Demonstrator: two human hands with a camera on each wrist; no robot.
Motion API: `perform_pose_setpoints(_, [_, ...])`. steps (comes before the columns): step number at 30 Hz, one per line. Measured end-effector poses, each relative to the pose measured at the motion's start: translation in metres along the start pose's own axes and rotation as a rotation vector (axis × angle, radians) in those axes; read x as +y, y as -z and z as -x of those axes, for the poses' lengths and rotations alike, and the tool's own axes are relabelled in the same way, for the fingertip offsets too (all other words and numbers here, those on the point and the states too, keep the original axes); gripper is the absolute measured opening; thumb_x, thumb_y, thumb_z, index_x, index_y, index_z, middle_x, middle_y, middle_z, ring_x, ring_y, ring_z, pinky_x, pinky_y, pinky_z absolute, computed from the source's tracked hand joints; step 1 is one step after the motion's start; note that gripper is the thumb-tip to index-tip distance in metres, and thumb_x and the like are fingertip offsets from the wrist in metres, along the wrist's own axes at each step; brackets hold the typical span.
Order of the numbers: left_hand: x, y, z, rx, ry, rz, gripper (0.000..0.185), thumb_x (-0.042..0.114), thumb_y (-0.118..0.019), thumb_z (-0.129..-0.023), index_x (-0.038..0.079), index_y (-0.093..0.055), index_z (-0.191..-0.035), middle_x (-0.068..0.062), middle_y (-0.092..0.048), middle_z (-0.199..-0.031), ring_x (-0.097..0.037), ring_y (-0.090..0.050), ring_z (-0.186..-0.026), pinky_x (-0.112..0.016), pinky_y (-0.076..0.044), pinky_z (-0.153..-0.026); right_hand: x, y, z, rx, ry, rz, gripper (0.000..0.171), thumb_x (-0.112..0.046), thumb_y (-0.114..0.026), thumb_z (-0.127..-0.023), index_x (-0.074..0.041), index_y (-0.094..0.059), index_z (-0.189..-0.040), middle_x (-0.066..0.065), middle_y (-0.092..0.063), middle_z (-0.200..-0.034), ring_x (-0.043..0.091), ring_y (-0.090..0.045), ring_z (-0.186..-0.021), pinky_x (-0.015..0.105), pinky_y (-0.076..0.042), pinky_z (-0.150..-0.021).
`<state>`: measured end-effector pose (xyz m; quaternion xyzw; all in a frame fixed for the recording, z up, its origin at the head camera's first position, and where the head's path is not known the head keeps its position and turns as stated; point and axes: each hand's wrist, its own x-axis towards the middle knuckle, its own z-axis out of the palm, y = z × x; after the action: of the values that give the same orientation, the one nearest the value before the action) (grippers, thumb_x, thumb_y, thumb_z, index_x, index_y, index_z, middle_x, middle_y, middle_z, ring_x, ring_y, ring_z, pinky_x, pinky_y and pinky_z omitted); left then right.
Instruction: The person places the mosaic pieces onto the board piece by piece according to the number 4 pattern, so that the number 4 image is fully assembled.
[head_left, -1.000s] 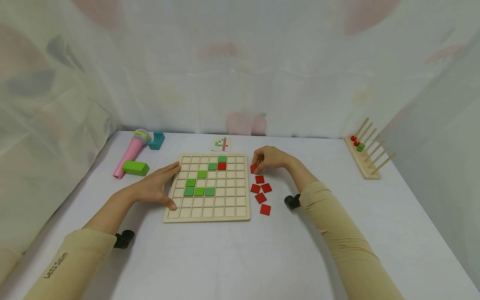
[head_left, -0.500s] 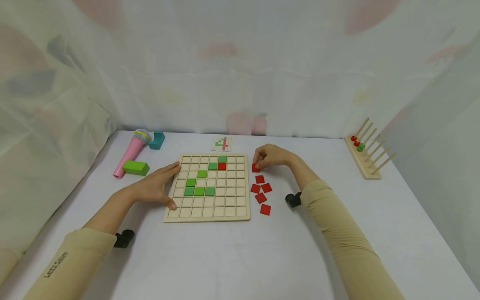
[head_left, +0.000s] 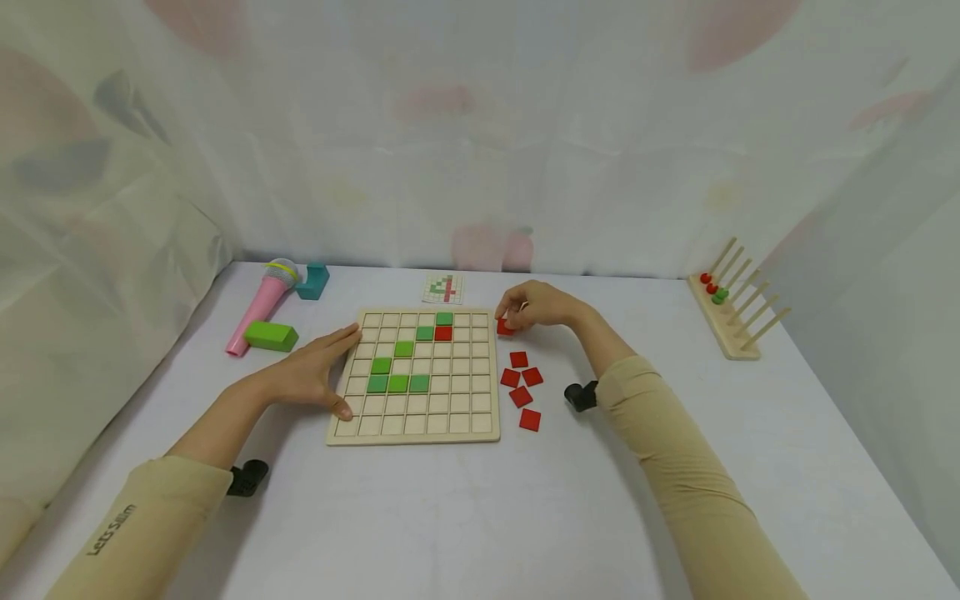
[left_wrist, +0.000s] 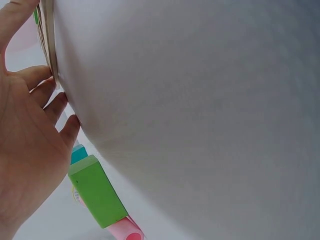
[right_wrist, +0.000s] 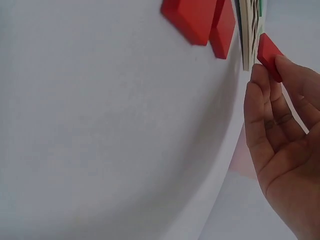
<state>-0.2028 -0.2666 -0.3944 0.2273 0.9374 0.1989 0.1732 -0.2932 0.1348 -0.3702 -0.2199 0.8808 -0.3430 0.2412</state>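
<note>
My right hand (head_left: 542, 305) pinches a red square tile (right_wrist: 269, 56) between thumb and fingers, just off the right edge of a wooden grid board (head_left: 442, 427). My left hand (head_left: 311, 371) lies along the board's left side, fingers spread; its thumb rests on the lower left corner and the fingertips touch the upper left edge. On the board, several green tiles (head_left: 404, 349) form a slanting line and a short row, and one red tile (head_left: 443, 333) sits under the topmost green one. Several loose red tiles (head_left: 521, 397) lie on the table right of the board.
Behind the board lies a small pattern card (head_left: 443, 289). A pink toy microphone (head_left: 258, 312), a green block (head_left: 272, 336) and a teal block (head_left: 313, 282) are at the left. A wooden peg stand (head_left: 726, 321) with red and green beads stands far right.
My right hand has lifted the red tile off the table and shifted it slightly back and left, toward the board's edge. My left hand keeps its place.
</note>
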Motion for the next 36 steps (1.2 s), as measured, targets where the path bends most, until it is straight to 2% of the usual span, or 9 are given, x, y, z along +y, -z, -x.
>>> perform_pose_setpoints(9, [-0.002, -0.001, -0.001, 0.004, -0.002, -0.007, 0.136, 0.056, -0.089, -0.057, -0.002, -0.017, -0.156, -0.02, -0.011, -0.167, -0.049, -0.014, -0.151, -0.068, -0.019, -0.118, -0.01, -0.008, -0.01, -0.012, 0.036, -0.022, 0.021, -0.012, -0.062, -0.09, -0.013, -0.071, -0.108, 0.001, -0.065, -0.086, 0.017, -0.063, -0.083, 0.026, -0.051, -0.078])
perform_pose_setpoints(16, [-0.002, -0.001, -0.001, 0.004, 0.003, -0.011, 0.136, 0.056, -0.088, -0.057, -0.001, -0.016, -0.157, -0.02, -0.011, -0.167, -0.049, -0.014, -0.151, -0.068, -0.02, -0.117, -0.02, -0.015, -0.018, -0.017, 0.07, -0.028, 0.018, -0.013, -0.063, -0.09, -0.014, -0.071, -0.106, 0.003, -0.064, -0.09, 0.017, -0.061, -0.086, 0.027, -0.051, -0.078])
perform_pose_setpoints(23, [-0.002, -0.001, -0.001, 0.005, 0.0, -0.015, 0.135, 0.057, -0.088, -0.057, -0.001, -0.017, -0.157, -0.02, -0.011, -0.167, -0.048, -0.015, -0.151, -0.068, -0.021, -0.117, -0.031, -0.026, -0.027, -0.027, 0.107, -0.021, 0.018, -0.012, -0.064, -0.09, -0.014, -0.071, -0.105, -0.002, -0.062, -0.08, 0.013, -0.059, -0.077, 0.025, -0.048, -0.076])
perform_pose_setpoints(31, [-0.001, -0.001, 0.0, 0.008, 0.003, -0.01, 0.136, 0.057, -0.088, -0.057, -0.001, -0.017, -0.157, -0.02, -0.012, -0.167, -0.048, -0.015, -0.151, -0.068, -0.02, -0.118, -0.039, -0.036, -0.036, -0.043, 0.152, -0.021, 0.017, -0.013, -0.065, -0.09, -0.014, -0.072, -0.105, -0.002, -0.062, -0.078, 0.017, -0.057, -0.068, 0.025, -0.045, -0.071])
perform_pose_setpoints(36, [-0.001, -0.001, 0.0, 0.004, 0.005, -0.012, 0.135, 0.057, -0.088, -0.057, -0.001, -0.016, -0.157, -0.02, -0.011, -0.167, -0.049, -0.014, -0.151, -0.068, -0.02, -0.118, -0.043, -0.041, -0.04, -0.06, 0.154, -0.036, 0.017, -0.011, -0.065, -0.09, -0.013, -0.073, -0.105, -0.002, -0.065, -0.079, 0.016, -0.06, -0.068, 0.024, -0.049, -0.068])
